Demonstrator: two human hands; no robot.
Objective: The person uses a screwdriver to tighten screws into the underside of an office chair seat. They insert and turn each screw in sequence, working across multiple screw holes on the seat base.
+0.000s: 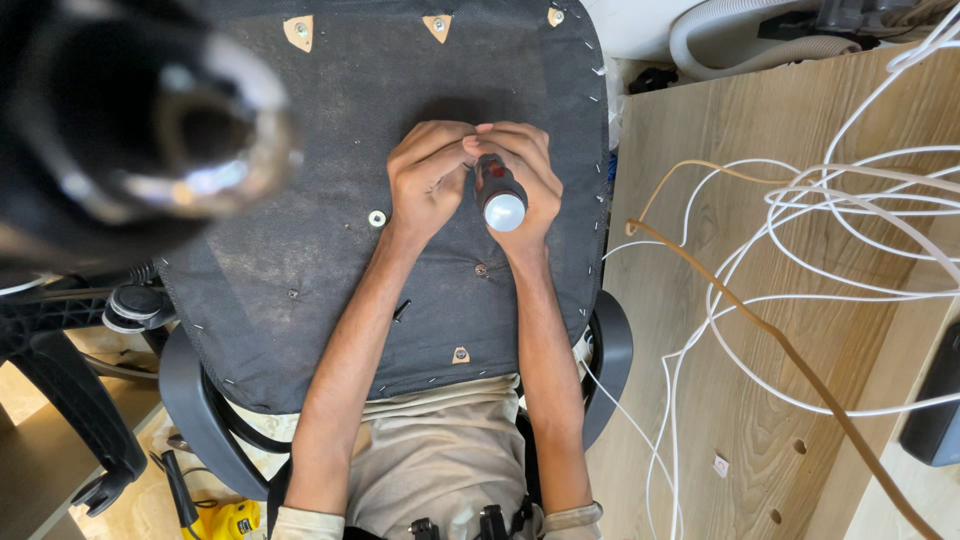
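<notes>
An upturned office chair seat, covered in dark fabric stapled around its edge, lies across my lap. My right hand grips a screwdriver with a dark handle and a pale round butt, held upright over the middle of the seat. My left hand is curled beside it, its fingertips meeting the right hand near the tool's tip. A metal washer lies on the fabric just left of my left wrist. A loose dark screw rests near my left forearm.
Blurred chrome and black chair parts fill the upper left. A wooden board on the right carries tangled white cables and a tan cord. Triangular wooden tabs dot the seat. A grey hose lies beyond.
</notes>
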